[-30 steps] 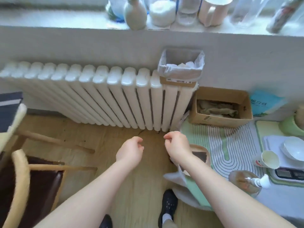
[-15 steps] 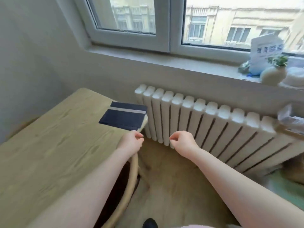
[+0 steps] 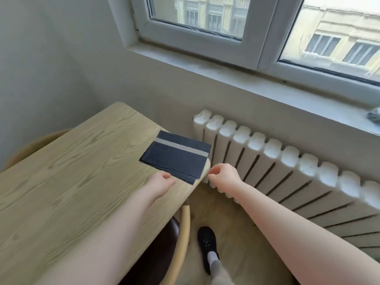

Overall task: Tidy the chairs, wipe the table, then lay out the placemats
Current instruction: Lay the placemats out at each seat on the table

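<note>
A stack of dark navy placemats [image 3: 176,156] with a grey stripe lies folded at the near right corner of the light wooden table [image 3: 82,171]. My left hand [image 3: 161,183] hovers over the table edge just short of the placemats, its fingers loosely curled and holding nothing. My right hand [image 3: 223,176] hangs beside the table corner, off the table, also loosely curled with nothing in it. Under the table's right side a chair [image 3: 184,233] with a curved pale wooden back and a dark seat is tucked in.
A white radiator [image 3: 287,169] runs along the wall under the window sill [image 3: 267,85], close to the table corner. A second chair's rounded back [image 3: 30,145] shows at the table's far left. My foot in a black shoe [image 3: 207,246] stands on the wooden floor.
The view has swung left and up, from the floor and radiator to the table. Both hands have come up to the table corner, the left one now over the tabletop by the placemats.
</note>
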